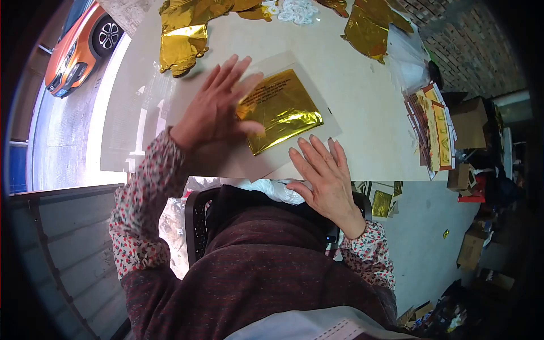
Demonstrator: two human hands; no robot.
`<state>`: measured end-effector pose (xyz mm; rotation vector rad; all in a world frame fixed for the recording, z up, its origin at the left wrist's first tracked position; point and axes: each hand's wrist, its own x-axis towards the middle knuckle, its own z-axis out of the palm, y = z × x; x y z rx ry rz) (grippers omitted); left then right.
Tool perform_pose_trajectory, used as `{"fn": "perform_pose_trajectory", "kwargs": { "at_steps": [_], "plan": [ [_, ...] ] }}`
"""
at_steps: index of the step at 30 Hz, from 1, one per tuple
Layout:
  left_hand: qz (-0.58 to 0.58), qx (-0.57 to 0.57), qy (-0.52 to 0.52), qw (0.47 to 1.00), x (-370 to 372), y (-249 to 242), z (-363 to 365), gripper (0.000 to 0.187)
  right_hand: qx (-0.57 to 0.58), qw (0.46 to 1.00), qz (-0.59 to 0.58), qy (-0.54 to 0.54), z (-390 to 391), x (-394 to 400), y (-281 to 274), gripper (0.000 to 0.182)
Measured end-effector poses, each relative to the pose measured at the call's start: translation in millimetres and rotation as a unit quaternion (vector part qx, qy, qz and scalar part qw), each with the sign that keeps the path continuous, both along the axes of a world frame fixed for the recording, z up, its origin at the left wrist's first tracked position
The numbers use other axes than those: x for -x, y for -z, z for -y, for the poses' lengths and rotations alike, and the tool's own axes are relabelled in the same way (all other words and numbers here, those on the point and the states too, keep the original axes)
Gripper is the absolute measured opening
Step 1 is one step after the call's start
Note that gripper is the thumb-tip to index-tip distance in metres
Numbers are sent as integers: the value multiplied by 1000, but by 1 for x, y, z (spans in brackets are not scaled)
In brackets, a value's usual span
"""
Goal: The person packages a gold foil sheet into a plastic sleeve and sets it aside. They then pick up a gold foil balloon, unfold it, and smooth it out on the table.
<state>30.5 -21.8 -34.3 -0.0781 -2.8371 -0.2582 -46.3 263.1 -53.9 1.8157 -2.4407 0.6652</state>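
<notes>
The left hand (218, 107) is pressing flat, fingers spread and holding nothing, on a shiny gold folded foil sheet (281, 109) inside a clear plastic bag (294, 62) on the pale table (357, 85), while the right hand (326, 175) is lying open at the table's near edge.

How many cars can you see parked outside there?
1: an orange car at the upper left, beyond the table's edge, partly cut off by the picture's border. Others may be hidden out of view.
</notes>
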Motion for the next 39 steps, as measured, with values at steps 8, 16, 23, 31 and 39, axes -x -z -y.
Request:
{"fn": "perform_pose_trajectory", "kwargs": {
  "at_steps": [8,16,23,31,39],
  "plan": [
    [-33,-65,100,992,-72,14,-108,51,26,1000,5,-4,-12,-1,6,57],
    [-64,-142,-72,985,-81,22,-95,58,79,996,-9,45,-6,32,-11,47],
    [-42,-113,-157,980,-92,31,-82,66,99,994,-20,36,0,72,1,32],
    [-11,-93,-62,994,-103,36,-67,59,109,991,21,74,-42,20,2,38],
    [-2,-94,-40,995,-101,30,-67,55,49,997,-1,51,-48,30,9,60]
  ]
}}
